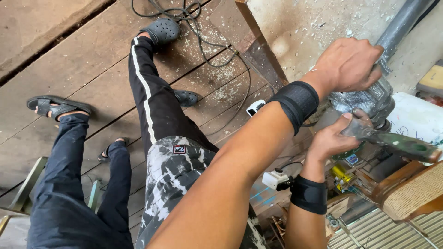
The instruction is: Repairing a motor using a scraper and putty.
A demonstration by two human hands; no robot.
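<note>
Gripping a dusty grey power tool (369, 99) from above, the left hand (348, 64) is clenched; the right hand (330, 138) grasps a green flat tool (397, 143) just below.

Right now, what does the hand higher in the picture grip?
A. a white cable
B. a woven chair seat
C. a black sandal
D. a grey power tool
D: the left hand wraps over the grey power tool, while the right hand holds a green-handled flat tool just below it.
</note>
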